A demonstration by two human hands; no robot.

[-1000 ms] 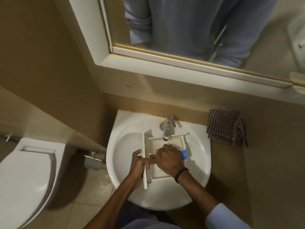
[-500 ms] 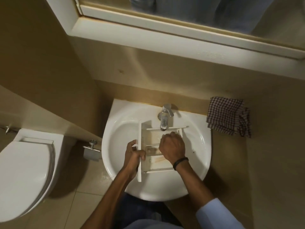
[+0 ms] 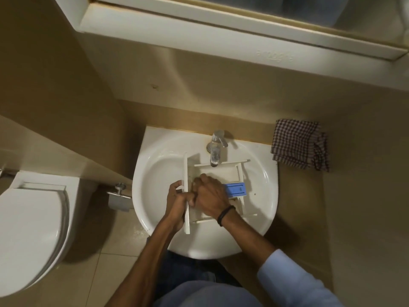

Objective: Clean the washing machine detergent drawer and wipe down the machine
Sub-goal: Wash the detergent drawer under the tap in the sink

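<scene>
Head cam: detergent drawer (image 3: pixel 221 176) flat in sink (image 3: pixel 155 185), tap (image 3: pixel 215 149) at its 12 o'clock. Gripping front panel at 9 o'clock with left hand (image 3: pixel 177 198), fingers wrapped. Right hand (image 3: pixel 210 196) inside drawer, fingers curled; can't tell what's held. Blue insert (image 3: pixel 235 189) at its 3 o'clock. Checked cloth (image 3: pixel 298 147) at sink's 2 o'clock.

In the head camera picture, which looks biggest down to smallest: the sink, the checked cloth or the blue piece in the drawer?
1. sink
2. checked cloth
3. blue piece, partly hidden by the right hand

Pale blue sleeve (image 3: pixel 294 278) — thin black wristband (image 3: pixel 224 214)
</scene>
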